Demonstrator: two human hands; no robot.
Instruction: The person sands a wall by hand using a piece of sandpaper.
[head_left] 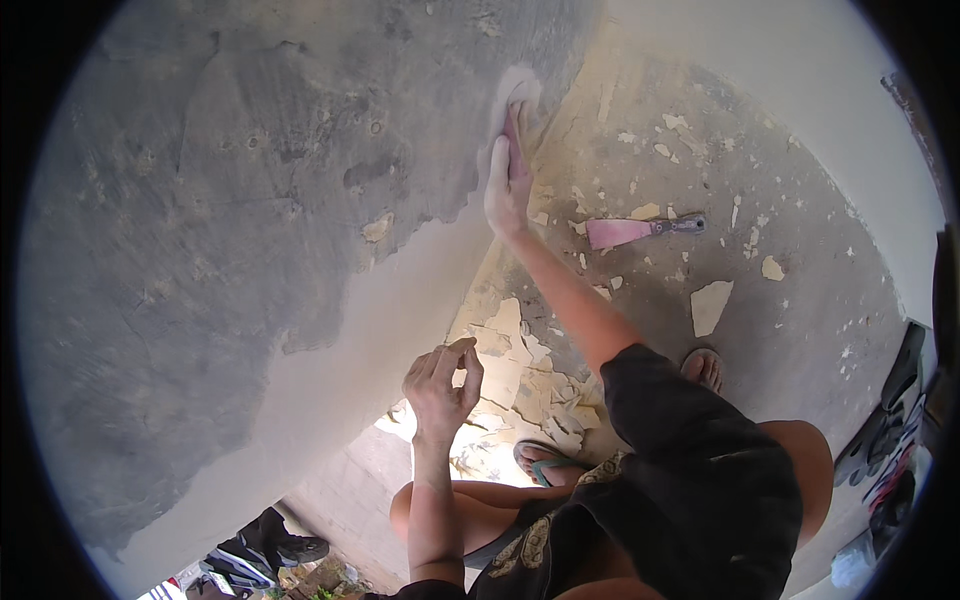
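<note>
My right hand reaches out, powdered with white dust, and presses a reddish piece of sandpaper against the wall. Pale dust surrounds the fingertips there. The wall is mostly bare grey, with an off-white coated band along its lower edge. Closer to my body, my left hand is raised beside that band, its thumb and index fingertip meeting in a ring with nothing visible between them. A scraper with a pink blade and dark handle lies on the floor to the right of my right forearm.
Cream paint flakes pile up by the wall's foot, and a larger flake lies near my foot. A white wall curves along the right. Dark footwear lines the right edge; a black bag-like item sits lower left.
</note>
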